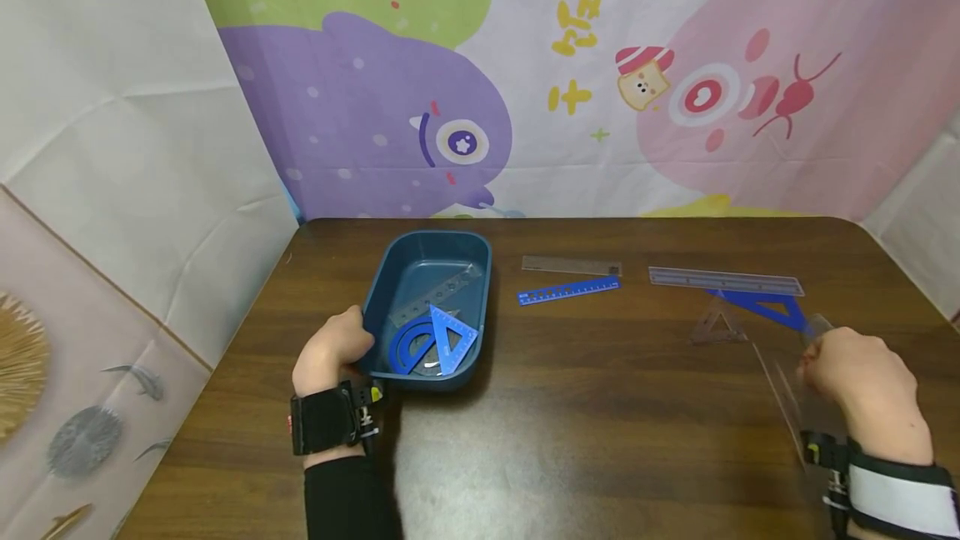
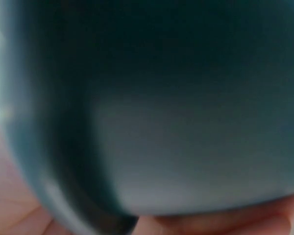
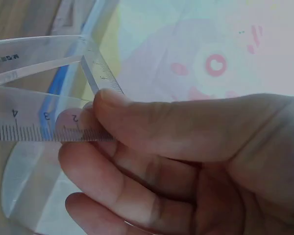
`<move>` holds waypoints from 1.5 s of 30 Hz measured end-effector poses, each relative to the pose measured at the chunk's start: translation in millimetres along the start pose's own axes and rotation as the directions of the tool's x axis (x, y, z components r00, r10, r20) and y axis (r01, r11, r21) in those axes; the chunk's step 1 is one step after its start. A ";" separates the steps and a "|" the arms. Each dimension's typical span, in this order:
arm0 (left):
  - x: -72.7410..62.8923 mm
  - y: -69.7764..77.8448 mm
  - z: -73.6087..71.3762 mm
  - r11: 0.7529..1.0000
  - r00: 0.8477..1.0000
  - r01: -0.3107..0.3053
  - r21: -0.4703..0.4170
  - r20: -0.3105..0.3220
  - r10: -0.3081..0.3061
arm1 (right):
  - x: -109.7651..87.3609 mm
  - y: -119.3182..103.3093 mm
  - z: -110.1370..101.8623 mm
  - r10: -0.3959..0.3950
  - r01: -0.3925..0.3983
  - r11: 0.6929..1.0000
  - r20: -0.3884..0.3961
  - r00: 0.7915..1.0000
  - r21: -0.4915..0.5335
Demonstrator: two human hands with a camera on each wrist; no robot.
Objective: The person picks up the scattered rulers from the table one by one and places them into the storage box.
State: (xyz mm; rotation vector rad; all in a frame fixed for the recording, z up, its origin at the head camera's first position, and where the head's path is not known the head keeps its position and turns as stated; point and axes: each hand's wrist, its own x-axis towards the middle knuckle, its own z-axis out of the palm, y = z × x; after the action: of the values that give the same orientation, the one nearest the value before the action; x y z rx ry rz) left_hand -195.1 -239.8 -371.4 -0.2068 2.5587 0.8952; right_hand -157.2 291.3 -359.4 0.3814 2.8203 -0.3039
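My left hand [image 1: 333, 348] grips the near left side of a dark teal plastic bin [image 1: 450, 240]. In the left wrist view the bin's wall [image 2: 196, 147] fills nearly everything, with fingers curled under its edge. Inside lie a blue set square [image 1: 438, 340], a blue protractor [image 1: 396, 348] and a clear ruler [image 1: 427, 297]. At the right of the table, my right hand [image 1: 862, 382] pinches a clear set square [image 3: 24, 112] by a corner between thumb and fingers. Its clear edges point toward the near left in the head view.
A clear ruler [image 1: 570, 265] and a blue ruler [image 1: 566, 291] lie right of the bin. Farther right, a long clear ruler [image 1: 723, 280] lies by a blue set square [image 1: 795, 311] and a small clear set square [image 1: 705, 332]. A cartoon cloth [image 1: 570, 140] hangs behind the table.
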 end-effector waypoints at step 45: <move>0.7 -0.3 1.5 1.000 1.000 0.003 -0.018 -0.014 -0.003 | -39.2 -212.9 39.8 -0.656 0.660 0.681 -0.665 0.357 -0.317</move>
State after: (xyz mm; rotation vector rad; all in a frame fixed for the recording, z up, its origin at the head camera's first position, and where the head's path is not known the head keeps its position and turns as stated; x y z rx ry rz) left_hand -195.2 -239.1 -372.9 -0.2229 2.5630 0.9183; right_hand -172.2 72.0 -349.2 -0.9533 3.6536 -0.3663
